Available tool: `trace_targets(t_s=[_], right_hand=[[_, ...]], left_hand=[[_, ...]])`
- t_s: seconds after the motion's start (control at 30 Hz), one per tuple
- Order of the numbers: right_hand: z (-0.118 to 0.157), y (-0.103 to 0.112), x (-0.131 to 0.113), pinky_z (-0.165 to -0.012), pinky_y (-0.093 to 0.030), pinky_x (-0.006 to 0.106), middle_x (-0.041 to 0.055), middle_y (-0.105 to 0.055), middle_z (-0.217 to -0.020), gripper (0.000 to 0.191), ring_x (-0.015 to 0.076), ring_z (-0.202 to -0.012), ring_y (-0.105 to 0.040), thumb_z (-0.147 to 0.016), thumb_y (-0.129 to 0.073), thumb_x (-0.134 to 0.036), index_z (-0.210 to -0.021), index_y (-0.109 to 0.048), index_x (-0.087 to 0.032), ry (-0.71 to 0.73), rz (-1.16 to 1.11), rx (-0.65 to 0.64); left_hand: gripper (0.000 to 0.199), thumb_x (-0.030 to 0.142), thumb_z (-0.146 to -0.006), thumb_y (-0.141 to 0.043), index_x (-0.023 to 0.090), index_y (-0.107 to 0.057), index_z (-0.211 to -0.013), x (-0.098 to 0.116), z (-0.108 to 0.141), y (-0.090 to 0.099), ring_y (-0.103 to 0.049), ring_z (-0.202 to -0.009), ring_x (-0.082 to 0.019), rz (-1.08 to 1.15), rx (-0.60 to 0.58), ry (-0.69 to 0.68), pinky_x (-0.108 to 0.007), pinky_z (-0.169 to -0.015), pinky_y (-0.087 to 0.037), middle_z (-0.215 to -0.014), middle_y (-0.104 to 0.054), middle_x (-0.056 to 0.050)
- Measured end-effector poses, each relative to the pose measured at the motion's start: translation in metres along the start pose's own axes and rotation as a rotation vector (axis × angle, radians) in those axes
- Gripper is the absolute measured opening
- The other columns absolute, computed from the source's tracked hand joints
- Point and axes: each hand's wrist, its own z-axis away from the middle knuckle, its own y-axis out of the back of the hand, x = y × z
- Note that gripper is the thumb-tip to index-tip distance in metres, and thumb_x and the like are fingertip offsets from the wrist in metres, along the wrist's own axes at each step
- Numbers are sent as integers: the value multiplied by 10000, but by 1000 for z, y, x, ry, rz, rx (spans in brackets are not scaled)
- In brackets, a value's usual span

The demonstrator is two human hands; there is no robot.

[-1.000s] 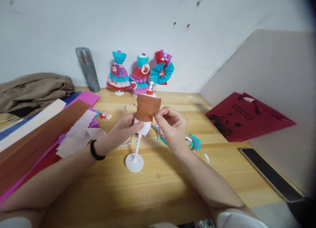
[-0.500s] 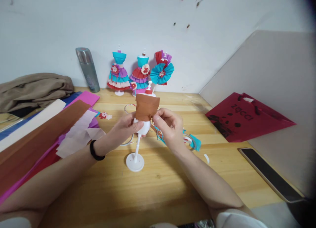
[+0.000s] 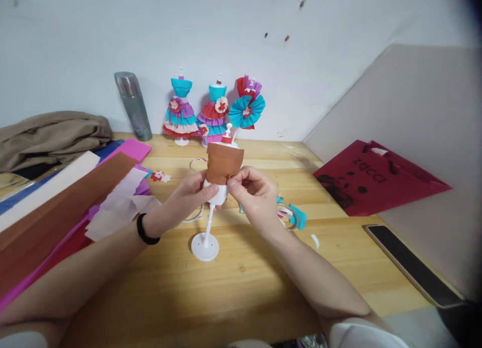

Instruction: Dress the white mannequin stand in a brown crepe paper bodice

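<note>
A small white dress-form mannequin on a thin stem and round base tilts slightly in front of me. Brown crepe paper wraps its torso, and a red band shows at its neck. From the left side, my left hand grips the form at the waist, with the thumb across its front. My right hand pinches the paper's lower right edge between thumb and fingertips. Behind stand three small mannequins in ruffled paper: one dress, another dress and one with a blue fan rosette.
Layered crepe paper sheets cover the table's left side, beside a bundled brown cloth. A steel flask stands by the wall. Tape rolls and blue scraps lie behind my right hand. At right are a red bag and a phone.
My right thumb and fingers have shifted slightly left, closer in along the paper's lower edge. The left hand keeps its hold on the mannequin, whose base has moved marginally.
</note>
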Motion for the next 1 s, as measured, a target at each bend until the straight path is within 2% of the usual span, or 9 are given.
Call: trace_targets(t_s=[0.23, 0.4, 0.6, 0.73, 0.87, 1.0], right_hand=[[0, 4, 1, -532, -386, 249, -40, -542, -574, 192, 99, -532, -473, -801, -639, -325, -671, -578, -197, 15, -41, -44], [-2, 2, 1, -536, -394, 248, -39, -548, -581, 188, 101, -538, -477, -779, -653, -317, -658, -571, -199, 1, -69, 18], [-5, 4, -2, -540, -396, 250, -45, -525, -559, 146, 101, -525, -453, -726, -647, -263, -626, -560, -202, 8, -71, 42], [-5, 7, 0, -547, -389, 248, -39, -519, -578, 150, 105, -546, -454, -759, -632, -253, -637, -564, -198, 41, -106, 27], [-4, 7, 2, -555, -386, 256, -36, -498, -578, 233, 110, -552, -449, -820, -620, -340, -648, -546, -200, 41, -98, -23], [-3, 5, 1, -545, -375, 253, -45, -487, -569, 207, 103, -532, -427, -794, -626, -317, -646, -537, -203, 22, -68, 4]], left_hand=[[237, 372, -899, -611, 138, -600, -937, -3, 0, 1, -596, -652, -128, 24, 2, -10, -252, -626, -502, -752, -630, -17], [266, 400, -861, -661, 149, -580, -898, -2, 1, 0, -606, -680, -138, 22, 8, 18, -257, -625, -515, -794, -652, -31], [296, 437, -906, -596, 144, -565, -922, -4, 2, 2, -599, -686, -140, 21, -8, 31, -265, -639, -511, -781, -611, -25], [295, 429, -906, -603, 137, -562, -918, -5, 1, 2, -602, -683, -131, 18, -6, 47, -251, -632, -496, -794, -598, -23], [297, 431, -910, -596, 136, -562, -910, -3, 2, 1, -593, -691, -130, 37, -19, 39, -261, -656, -508, -791, -598, -24], [276, 412, -897, -610, 141, -568, -924, -1, 2, 1, -602, -689, -132, 32, 0, 51, -254, -641, -508, -796, -611, -24]])
